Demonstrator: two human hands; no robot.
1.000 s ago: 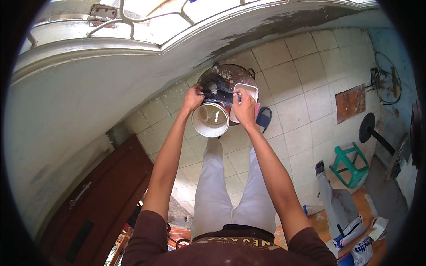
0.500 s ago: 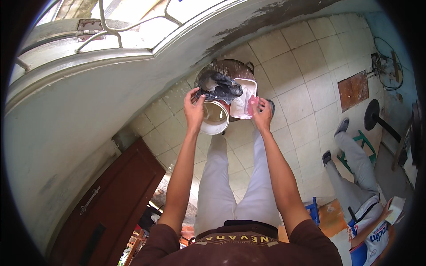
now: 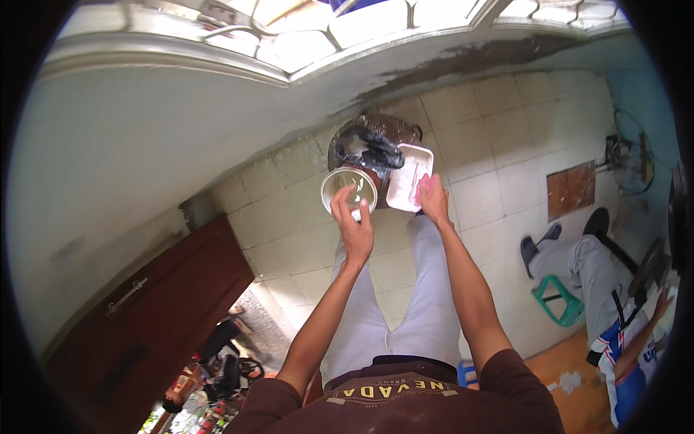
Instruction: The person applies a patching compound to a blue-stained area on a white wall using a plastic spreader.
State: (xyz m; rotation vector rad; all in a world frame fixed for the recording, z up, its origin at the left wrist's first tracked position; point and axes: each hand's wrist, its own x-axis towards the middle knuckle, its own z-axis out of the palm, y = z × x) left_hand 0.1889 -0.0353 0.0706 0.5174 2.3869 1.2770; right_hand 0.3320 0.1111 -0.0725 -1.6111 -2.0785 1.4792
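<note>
My left hand (image 3: 354, 230) hovers over the near side of a white round bucket (image 3: 327, 189), its fingers spread and nothing in them. Clear-looking liquid or a pale bottom shows inside the bucket. My right hand (image 3: 435, 202) pinches a pink flat scraper (image 3: 422, 188) at the right edge of a white rectangular tray (image 3: 413, 155). White paste or residue coats the tray. Behind the bucket lies a crumpled black plastic bag (image 3: 372, 150). It rests on a dark, round, paint-spattered stand (image 3: 394, 126) beneath these things.
A grey wall with a barred window (image 3: 289, 43) runs along the far left. A brown door (image 3: 130, 311) stands at the left. At right, another person in grey trousers (image 3: 571, 260) sits near a green stool (image 3: 558, 300). Pale floor tiles (image 3: 470, 152) surround the stand.
My left hand has left the black bag's near edge and come over the bucket. The right hand keeps the pink scraper at the tray. The view has shifted, and the other person has moved.
</note>
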